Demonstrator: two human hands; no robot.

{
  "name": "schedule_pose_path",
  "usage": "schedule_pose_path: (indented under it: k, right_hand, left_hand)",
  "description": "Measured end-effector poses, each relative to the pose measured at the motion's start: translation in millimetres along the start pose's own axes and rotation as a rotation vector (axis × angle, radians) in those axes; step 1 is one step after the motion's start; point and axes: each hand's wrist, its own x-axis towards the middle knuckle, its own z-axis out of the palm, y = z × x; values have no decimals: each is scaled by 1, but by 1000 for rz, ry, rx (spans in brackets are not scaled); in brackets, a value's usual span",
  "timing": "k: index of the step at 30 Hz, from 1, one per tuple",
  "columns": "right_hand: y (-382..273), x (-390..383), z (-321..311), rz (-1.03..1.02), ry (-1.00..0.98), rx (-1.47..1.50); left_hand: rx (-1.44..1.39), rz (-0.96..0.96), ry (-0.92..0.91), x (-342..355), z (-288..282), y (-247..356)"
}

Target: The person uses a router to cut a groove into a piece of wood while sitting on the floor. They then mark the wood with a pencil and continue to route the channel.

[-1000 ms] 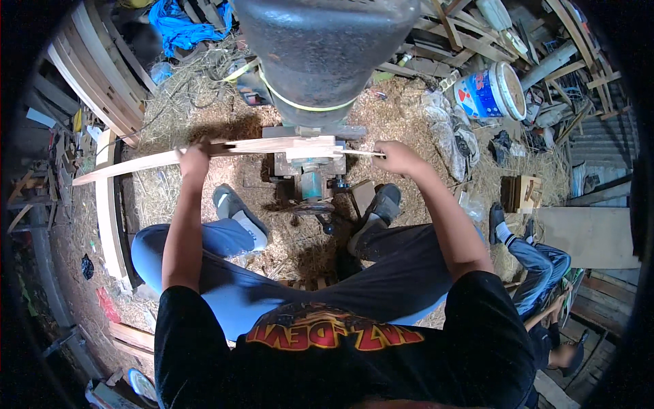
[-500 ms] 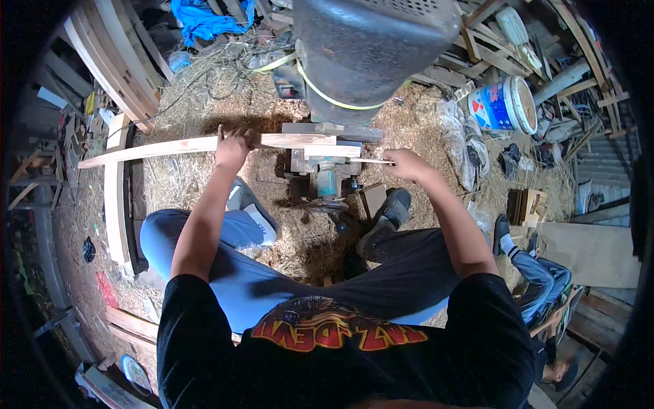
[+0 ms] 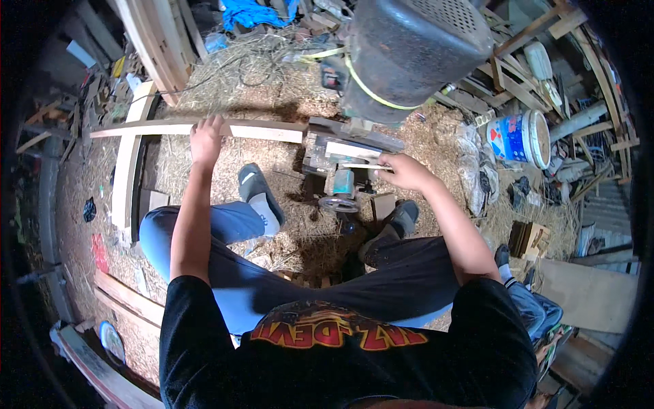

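Left hand [image 3: 206, 142]: grasping a long, pale, gently bowed wooden timber [image 3: 266, 132] near its middle, fingers lapped over the far edge; thumb's position not clear. Timber lies crosswise ahead of the person, left part crossing above a broad, pale, straight wooden beam [image 3: 128, 180]; cannot tell whether the two touch. Its right end is just beside a dark metal machine bed [image 3: 315, 155].

Right hand [image 3: 403, 172]: closed in a fingertip pinch on the right end of a thin, pale wooden strip [image 3: 361, 166], whose free end points left, over the near side of the machine. Beyond the strip, a short, pale, rectangular wooden block [image 3: 351, 150] sits on the machine, above a green metal body [image 3: 343, 181] and a round, dark metal handwheel [image 3: 339, 204].

Handling, my judgement: timber is stiff, of moderate weight, and long enough to tip or swing if held far off centre; mid-length suits one hand, one hand toward each end steadier. Sawn faces probably dry, good grip, some splinter risk along the edges. Strip looks very light, springy, easily snapped; best pinched near an end without bending. Block appears rigid, sturdy; take by its ends.
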Motion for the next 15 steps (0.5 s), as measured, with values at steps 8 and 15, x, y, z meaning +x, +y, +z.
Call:
schedule_pose_path:
  k: [8,15]
  right_hand:
    - [-80,33,5,73,186,156]
    - [-132,126,76,140,98,478]
  left_hand:
    - [96,-66,74,-76,-16,-10]
    - [67,-123,151,-125,-37,1]
